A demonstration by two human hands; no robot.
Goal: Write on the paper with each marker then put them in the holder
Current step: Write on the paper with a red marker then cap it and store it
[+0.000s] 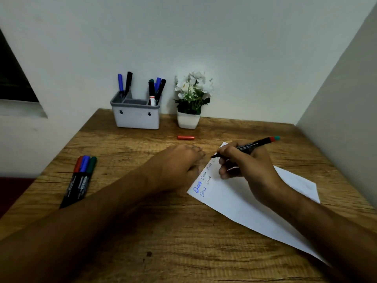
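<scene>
1. Writing at the far corner of the white paper (pixel 255 203), my right hand (pixel 244 166) pinches an uncapped marker (pixel 244 147), tip down on the sheet.
2. My left hand (pixel 175 166) rests with fingers loosely extended at the paper's left edge; it should pin that edge.
3. Its orange cap (pixel 185 137) lies near the grey holder (pixel 135 113).
4. Three capped markers (pixel 80 176) wait at left.
5. Light, even strokes should keep ink clean.
</scene>
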